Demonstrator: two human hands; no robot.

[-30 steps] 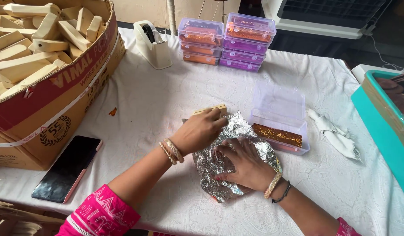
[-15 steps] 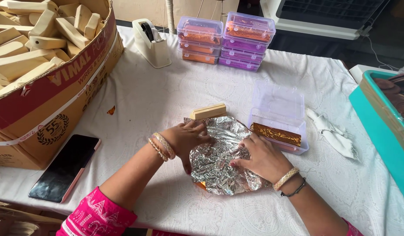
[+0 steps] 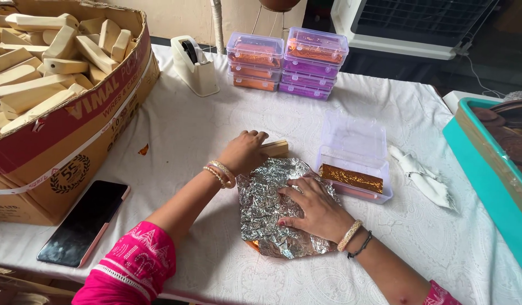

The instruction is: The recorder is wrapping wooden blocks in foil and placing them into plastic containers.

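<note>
1. Left hand point(image 3: 245, 152) closes over a wooden block point(image 3: 275, 148) at the foil's far edge.
2. Right hand point(image 3: 312, 206) lies flat, fingers spread, pressing the crumpled foil sheet point(image 3: 266, 209) on the white tablecloth point(image 3: 182, 130).
3. An open clear plastic box point(image 3: 357, 164) sits just right.

The left hand point(image 3: 245, 152) is covering most of the wooden block point(image 3: 276, 148), and the cardboard box point(image 3: 69, 135) is getting cropped on the left.

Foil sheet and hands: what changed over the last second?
The left hand left the foil sheet and moved up onto the wooden block at its top edge, covering most of it. The right hand stayed pressed flat on the foil, shifting slightly. The open clear box, stacked boxes and phone did not move.
</note>
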